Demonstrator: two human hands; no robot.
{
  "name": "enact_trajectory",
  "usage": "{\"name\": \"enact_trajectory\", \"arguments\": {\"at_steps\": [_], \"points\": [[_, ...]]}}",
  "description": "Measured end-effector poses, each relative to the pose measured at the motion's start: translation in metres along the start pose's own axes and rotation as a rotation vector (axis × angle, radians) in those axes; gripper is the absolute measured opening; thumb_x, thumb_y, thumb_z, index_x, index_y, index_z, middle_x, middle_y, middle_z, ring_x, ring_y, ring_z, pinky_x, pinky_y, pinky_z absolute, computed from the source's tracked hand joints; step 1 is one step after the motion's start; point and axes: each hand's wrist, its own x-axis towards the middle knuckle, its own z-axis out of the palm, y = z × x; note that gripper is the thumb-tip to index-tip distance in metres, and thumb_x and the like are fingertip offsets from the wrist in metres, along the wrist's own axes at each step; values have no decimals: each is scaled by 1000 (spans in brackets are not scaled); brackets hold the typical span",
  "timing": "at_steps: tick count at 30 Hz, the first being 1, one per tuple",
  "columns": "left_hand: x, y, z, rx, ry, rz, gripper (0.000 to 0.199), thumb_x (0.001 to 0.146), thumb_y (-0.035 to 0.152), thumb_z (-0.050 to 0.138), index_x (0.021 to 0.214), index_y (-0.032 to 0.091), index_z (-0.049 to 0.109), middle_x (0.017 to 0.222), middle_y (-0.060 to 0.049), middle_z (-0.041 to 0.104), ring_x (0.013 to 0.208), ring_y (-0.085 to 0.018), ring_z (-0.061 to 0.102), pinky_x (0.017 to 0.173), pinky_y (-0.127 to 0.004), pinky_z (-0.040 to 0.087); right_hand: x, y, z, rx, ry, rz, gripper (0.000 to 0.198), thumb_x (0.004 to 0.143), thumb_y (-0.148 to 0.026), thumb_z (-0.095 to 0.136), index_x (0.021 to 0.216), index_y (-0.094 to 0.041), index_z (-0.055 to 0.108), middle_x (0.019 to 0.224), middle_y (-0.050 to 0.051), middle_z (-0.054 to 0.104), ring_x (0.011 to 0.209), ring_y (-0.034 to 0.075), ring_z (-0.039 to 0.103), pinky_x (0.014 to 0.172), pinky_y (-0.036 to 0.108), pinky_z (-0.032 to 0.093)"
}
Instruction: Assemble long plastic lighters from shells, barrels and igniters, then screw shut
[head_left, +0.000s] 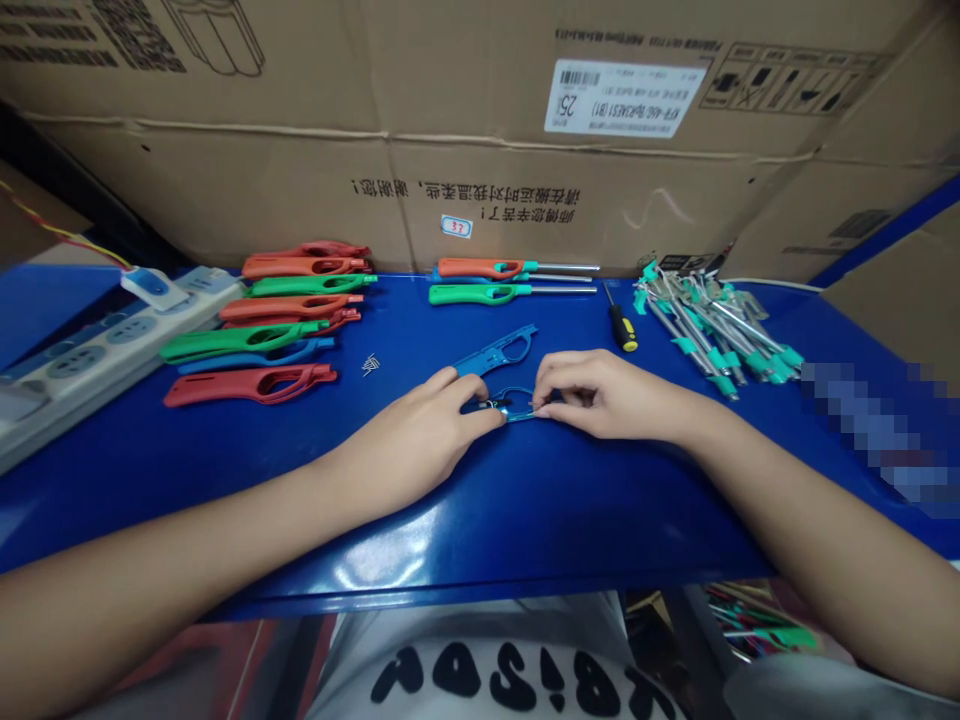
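Near the middle of the blue table, my left hand [442, 420] is closed around a blue lighter handle half [519, 415], with a small black part showing at its fingers. My right hand [589, 395] pinches at the other end of that piece; what lies between its fingertips is too small to make out. Just beyond my left hand rests another blue handle half [499, 350], its trigger loop pointing away to the right. A few small screws [370, 364] lie to the left of it. A black and yellow screwdriver [622, 328] is behind my right hand.
Red, orange, green and blue lighter handles [251, 385] are lined up at left beside a white power strip [75, 360]. Lighters with metal tubes [514, 293] lie at the back. Metal tubes with teal ends [720, 330] are piled at right. A cardboard box [465, 150] walls the back.
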Motion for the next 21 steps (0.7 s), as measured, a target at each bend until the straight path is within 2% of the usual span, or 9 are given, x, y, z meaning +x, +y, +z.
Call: {"name": "enact_trajectory", "arguments": {"at_steps": [3,7,9,11,15,18,21], "points": [[-2,0,-1,55,-9,8,36,98,10,50,128,23,67,123,-11,60,104,-26,55,91,-40,54,-3,-3,-4,9,-18,-2,13,91,-20,61,94,-16,73,95,5,66,64,9,54,62,24,44],[-4,2,0,99,11,12,37,98,13,52,131,23,67,125,-11,62,101,-27,57,88,-41,56,-6,-10,-9,-41,-61,-1,21,84,-12,60,101,-16,72,100,5,67,56,6,49,59,23,43],[-4,2,1,90,36,8,36,99,14,51,130,23,68,124,-11,64,100,-26,58,88,-41,56,-6,-12,-8,-78,-66,-10,22,84,-12,59,102,-16,70,100,5,67,60,8,52,61,24,43],[-4,2,2,61,71,10,34,101,15,50,127,23,70,122,-10,66,98,-24,60,89,-40,55,-4,-11,-5,-118,-36,-21,13,91,-19,57,96,-16,69,95,5,66,68,12,55,65,25,43],[-3,3,3,-30,149,25,26,102,17,50,120,18,69,115,-8,72,97,-22,64,92,-38,54,2,-8,4,-209,31,2,23,99,-32,55,84,-17,64,85,4,64,75,14,57,68,26,41],[-2,4,5,-104,175,-52,17,99,21,58,114,16,65,103,-6,74,92,-22,67,86,-36,55,3,-7,8,-231,31,11,14,97,-30,58,95,-18,65,96,4,67,78,14,59,68,26,42],[-3,4,6,-165,180,-137,16,98,25,61,113,19,61,98,-4,74,91,-22,69,80,-33,56,2,-8,9,-266,38,6,17,98,-30,57,107,-20,66,108,6,68,88,17,64,74,27,46]]}}
